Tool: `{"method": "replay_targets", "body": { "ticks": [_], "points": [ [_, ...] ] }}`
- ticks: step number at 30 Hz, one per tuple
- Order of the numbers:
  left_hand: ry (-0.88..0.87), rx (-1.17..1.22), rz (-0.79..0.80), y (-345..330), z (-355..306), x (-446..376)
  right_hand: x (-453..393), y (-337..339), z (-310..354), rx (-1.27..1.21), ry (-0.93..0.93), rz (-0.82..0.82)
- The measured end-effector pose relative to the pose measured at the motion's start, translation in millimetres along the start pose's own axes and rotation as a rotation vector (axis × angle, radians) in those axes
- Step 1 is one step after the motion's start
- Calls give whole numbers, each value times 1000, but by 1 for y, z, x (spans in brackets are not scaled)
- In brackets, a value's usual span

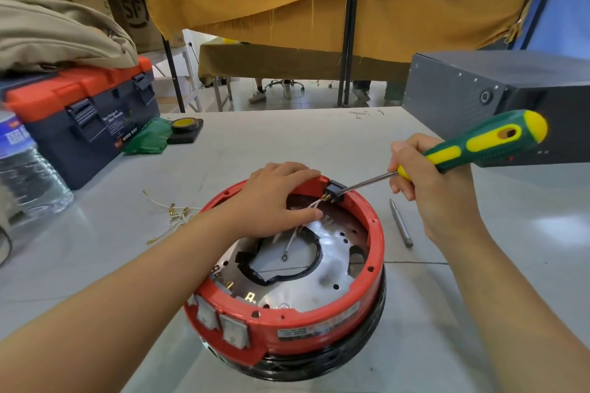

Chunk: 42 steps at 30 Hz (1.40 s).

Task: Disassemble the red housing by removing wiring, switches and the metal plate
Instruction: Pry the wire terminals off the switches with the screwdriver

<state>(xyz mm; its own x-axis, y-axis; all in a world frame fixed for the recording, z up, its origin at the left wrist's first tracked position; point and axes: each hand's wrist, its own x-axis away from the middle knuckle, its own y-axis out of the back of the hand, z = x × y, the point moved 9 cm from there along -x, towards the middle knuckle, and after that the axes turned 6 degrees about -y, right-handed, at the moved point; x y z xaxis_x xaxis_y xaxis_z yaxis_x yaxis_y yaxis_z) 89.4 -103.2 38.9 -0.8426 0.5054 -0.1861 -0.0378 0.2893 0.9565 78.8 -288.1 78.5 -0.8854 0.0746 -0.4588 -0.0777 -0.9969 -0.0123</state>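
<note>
water bottle: far left edge of the worktop, clear plastic, contents not readable.
toolbox: far left, lid down and latched, insides hidden; beige cloth piled on top.
loose wires: left of the housing, lying on the worktop with brass terminals; likely already pulled out and set aside.
left hand: palm over the far rim of the housing, fingers curled over the edge, thumb inside near the white leads; judged to be bracing the housing against the prying.
red housing: centre near, open side up on a black base.
inside housing: metal plate still seated, a white wire with ring terminal lying on it.
rocker switches: two, still in the near-left wall.
black switch block: on the far rim, leads still attached.
screwdriver: tip at the switch block, probably levering it out.
right hand: fingers wrapped round the screwdriver where handle meets shaft.
spare bit: right of the housing, flat on the worktop.
grey box: far right, closed.
</note>
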Motion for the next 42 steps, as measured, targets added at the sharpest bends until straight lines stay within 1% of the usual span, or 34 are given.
{"method": "replay_targets", "body": {
  "ticks": [4,9,12,22,27,35,39,42],
  "points": [
    [-16,97,-37,2,2,1,1,-6,7,88,44,20],
    [-22,135,-77,4,4,2,5,-13,19,198,118,51],
    [-6,164,-75,4,5,2,7,-19,25,226,150,62],
    [-61,117,-82,5,-2,2,10,-31,36,260,232,100],
    [-43,110,-46,2,0,2,8,-37,39,273,270,112],
    [-42,90,-30,2,-2,3,-1,-45,40,296,234,113],
    [-45,97,-33,2,-2,3,-6,-40,33,209,135,95],
    [-47,93,-36,2,-2,3,-12,-34,22,98,39,80]
  ]
}}
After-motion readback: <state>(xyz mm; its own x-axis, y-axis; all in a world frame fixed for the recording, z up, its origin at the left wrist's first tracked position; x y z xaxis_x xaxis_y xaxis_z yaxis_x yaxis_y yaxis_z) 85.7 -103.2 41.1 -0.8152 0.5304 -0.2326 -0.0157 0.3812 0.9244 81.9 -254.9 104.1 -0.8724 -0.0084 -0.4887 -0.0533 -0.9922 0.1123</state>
